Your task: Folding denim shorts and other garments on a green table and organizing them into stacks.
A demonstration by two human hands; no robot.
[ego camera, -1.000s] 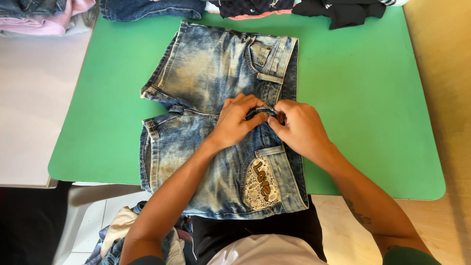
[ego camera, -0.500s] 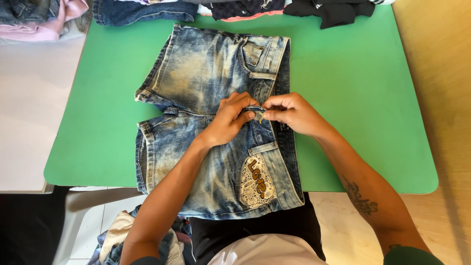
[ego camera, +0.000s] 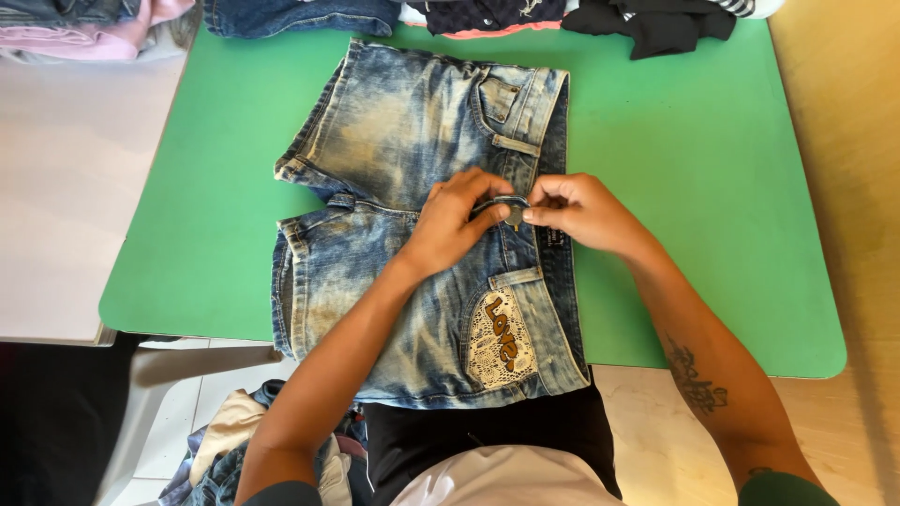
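Both hands, left hand (ego camera: pixel 457 222) and right hand (ego camera: pixel 574 210), have shifted slightly toward the counter's (ego camera: pixel 712 178) far edge, pinching the denim shorts' (ego camera: pixel 412 141) waistband button (ego camera: pixel 514 216), fastening apparently unfinished.

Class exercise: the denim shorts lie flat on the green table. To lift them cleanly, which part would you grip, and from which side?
Probably the waistband of the denim shorts, from the right edge of the green table. It is a thick, straight strip running along that side, where the left hand and right hand pinch the metal button. The frayed leg hems on the left look flimsier.
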